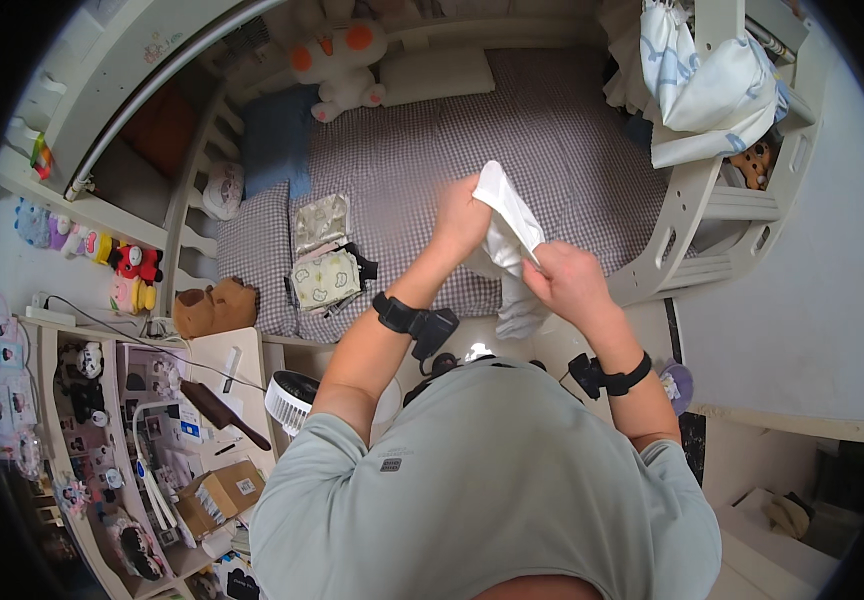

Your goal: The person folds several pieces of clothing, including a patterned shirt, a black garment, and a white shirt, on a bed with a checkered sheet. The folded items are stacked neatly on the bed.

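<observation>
A white cloth garment [510, 217] is stretched between both hands above the near edge of the bed. My left hand [465, 214] grips its upper left edge, and my right hand [563, 277] holds the lower right of the same edge. Below them the light fabric hangs in loose folds past the mattress edge. Left of the hands, on the checked bedspread [417, 150], lies a stack of folded clothes with a patterned light green piece [327, 279] on top. A shiny beige folded item [321, 223] lies just behind the stack.
A checked pillow [255, 247], a blue pillow [274, 142] and a plush rabbit [342, 67] are on the bed. White bunk steps [732, 202] stand at right. At lower left are a white fan [293, 401], a brown hairbrush [214, 405] and an open cardboard box [233, 491] by the desk.
</observation>
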The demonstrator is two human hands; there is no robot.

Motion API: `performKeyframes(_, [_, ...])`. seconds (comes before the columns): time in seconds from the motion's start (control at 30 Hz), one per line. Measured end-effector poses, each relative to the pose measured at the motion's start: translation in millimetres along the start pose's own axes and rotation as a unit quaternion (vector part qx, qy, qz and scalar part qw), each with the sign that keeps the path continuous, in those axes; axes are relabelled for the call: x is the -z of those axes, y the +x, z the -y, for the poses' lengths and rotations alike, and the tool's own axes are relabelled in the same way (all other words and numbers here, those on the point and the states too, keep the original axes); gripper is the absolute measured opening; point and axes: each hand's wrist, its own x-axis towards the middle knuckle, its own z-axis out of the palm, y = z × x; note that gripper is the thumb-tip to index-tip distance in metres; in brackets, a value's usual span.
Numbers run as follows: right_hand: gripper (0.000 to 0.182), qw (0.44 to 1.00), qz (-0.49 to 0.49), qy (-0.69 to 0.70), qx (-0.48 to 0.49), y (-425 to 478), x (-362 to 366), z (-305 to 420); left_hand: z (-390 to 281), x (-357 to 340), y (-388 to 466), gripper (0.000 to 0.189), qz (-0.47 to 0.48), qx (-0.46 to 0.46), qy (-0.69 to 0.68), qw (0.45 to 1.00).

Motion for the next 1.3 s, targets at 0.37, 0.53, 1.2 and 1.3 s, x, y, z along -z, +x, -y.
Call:
performKeyframes(0.37, [0.015,0.999,-0.031,0.025,-0.034,7,-13,-1,12,-3,-2,0.024,0.079,0.102,-0.388,0.913])
performKeyframes(0.53, [0.016,0.998,-0.041,0.037,-0.042,5,-17,-5,17,-1,-2,0.026,0.099,0.099,-0.453,0.881])
performKeyframes(1.2, [0.025,0.946,0.001,0.171,-0.274,8,7,-25,13,20,14,0.016,0.062,0.133,-0.261,0.954])
performKeyframes(1.3, [0.032,0.755,-0.025,0.551,-0.354,9,3,-41,2,32,16,0.012,0.192,0.182,-0.249,0.932])
